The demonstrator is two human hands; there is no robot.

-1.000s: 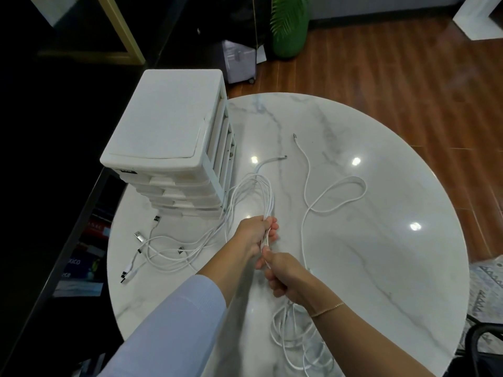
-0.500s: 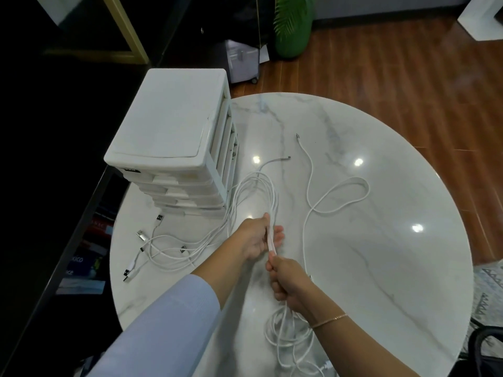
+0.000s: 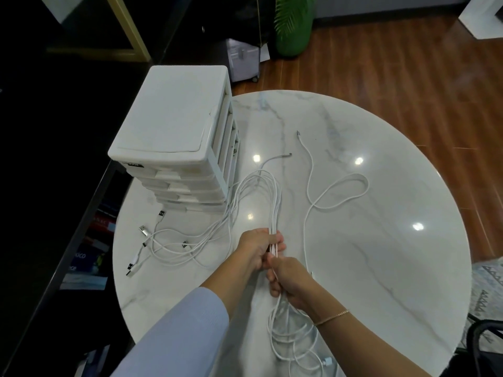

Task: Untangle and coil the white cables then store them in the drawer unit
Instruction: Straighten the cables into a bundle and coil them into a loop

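- White cables (image 3: 273,210) gripped as a bundle by left hand (image 3: 257,247) and right hand (image 3: 290,280), over the table (image 3: 381,268).
- Hands brought closer together than 0.5 s ago.
- Drawer unit (image 3: 174,131) unmoved at left; loose cable (image 3: 337,191) unchanged.

Your left hand (image 3: 257,247) and right hand (image 3: 290,281) hide the gripped white cables (image 3: 273,213); lower loops run off the frame's bottom edge.
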